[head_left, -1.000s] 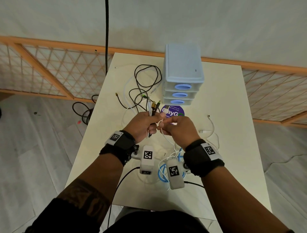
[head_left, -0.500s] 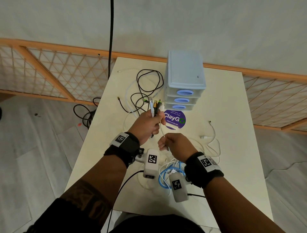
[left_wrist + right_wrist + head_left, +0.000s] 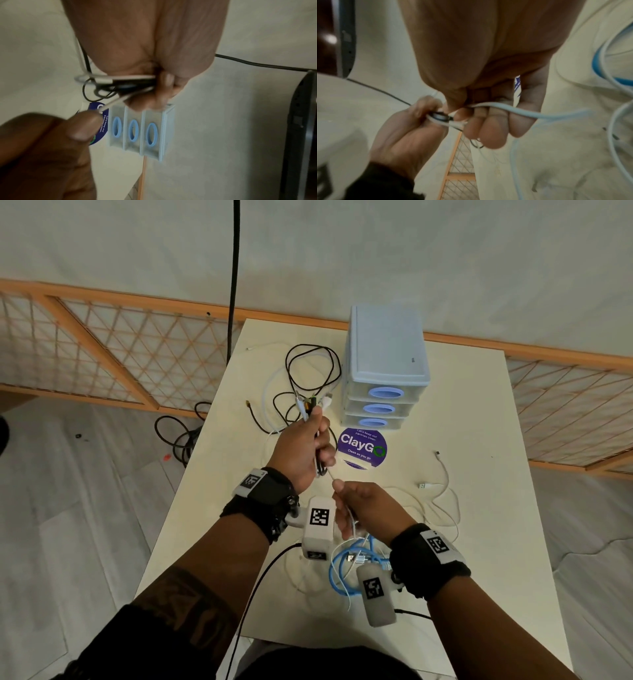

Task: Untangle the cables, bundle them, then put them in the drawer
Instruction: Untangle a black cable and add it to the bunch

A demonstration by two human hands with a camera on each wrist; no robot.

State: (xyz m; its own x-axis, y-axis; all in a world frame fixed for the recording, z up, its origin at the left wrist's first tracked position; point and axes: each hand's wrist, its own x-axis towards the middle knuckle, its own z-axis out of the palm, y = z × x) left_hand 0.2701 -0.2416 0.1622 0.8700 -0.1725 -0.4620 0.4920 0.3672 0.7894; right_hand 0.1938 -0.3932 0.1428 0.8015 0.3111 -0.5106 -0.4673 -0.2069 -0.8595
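Observation:
My left hand is raised over the table and grips a bunch of cable ends, white, black and blue, with the plugs sticking up above the fist. The same bunch shows in the left wrist view, held by curled fingers. My right hand sits just below and nearer me, pinching a white cable that runs taut up to the left fist. In the right wrist view this white cable passes across the curled fingers. Loose black loops lie on the table beyond.
A pale blue three-drawer unit stands at the table's back, all drawers closed, a purple round sticker before it. A blue cable coil lies under my right wrist, a white USB cable to the right. Wooden lattice panels flank the table.
My right hand slid back toward me along the white cable, away from the left hand. The left hand rose and moved further out with the bunch of cable ends.

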